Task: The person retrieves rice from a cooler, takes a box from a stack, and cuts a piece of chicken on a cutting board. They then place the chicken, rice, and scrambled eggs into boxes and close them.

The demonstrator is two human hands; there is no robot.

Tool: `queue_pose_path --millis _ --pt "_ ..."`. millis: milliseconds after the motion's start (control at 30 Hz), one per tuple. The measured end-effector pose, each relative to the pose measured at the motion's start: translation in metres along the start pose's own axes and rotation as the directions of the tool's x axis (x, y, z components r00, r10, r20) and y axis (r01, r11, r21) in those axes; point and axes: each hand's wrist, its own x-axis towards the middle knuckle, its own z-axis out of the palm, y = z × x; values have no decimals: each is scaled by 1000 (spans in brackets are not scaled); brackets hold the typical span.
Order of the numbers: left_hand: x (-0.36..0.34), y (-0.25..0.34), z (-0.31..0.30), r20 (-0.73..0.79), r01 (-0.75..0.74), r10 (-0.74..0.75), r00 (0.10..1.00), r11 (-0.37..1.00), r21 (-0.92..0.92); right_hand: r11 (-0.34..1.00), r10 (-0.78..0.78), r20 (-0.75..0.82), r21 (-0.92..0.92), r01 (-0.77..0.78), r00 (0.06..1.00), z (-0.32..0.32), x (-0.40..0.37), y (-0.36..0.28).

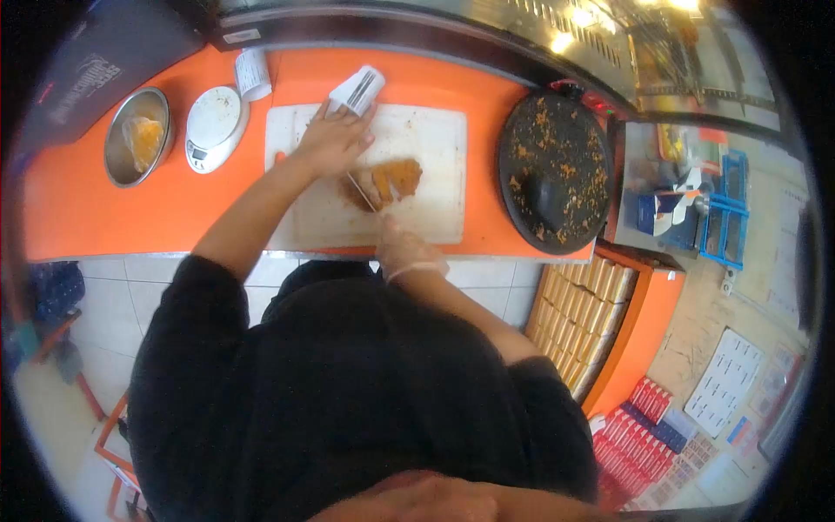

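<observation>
"Fried cutlet (402, 177), where does it lie?"

"On the white cutting board (435, 139), about the middle of the orange surface (104, 209). The board reaches nearly to the surface's near edge."

"And the hands?"

"The right hand (407, 250) has its grip clenched on a knife (364, 193), with the blade at the cutlet's left side. It may wear a thin glove, but the view is too blurred to be sure. The left hand (335, 139) lies flat on the board with its grip released, and its fingertips touch a white box (357, 90) at the board's far edge."

"What else is on the surface?"

"Toward the left end there is a steel bowl (136, 137) with something orange in it. A white scale (215, 126) stands just beside the bowl, and a paper slip (252, 74) lies by the far edge. At the right end sits a dark round pan (557, 170) strewn with crumbs."

"The room?"

"A glass case (487, 26) runs behind the far edge. The floor (113, 304) below is pale tile, and stacked cartons (578, 304) stand to the right."
</observation>
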Motion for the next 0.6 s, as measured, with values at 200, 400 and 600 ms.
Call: queue_pose_path --millis 200,400,600 --pt "31 10 -28 -143 -97 82 986 990 -98 1000 1 13 -3 -1 1000 -38 -20 15" --pt "92 22 16 -133 -163 153 979 984 -72 1000 18 -98 -13 -19 995 -36 18 45" --pt "70 22 -18 -168 -140 128 978 988 -66 998 -43 -140 -48 37 989 -22 36 59"
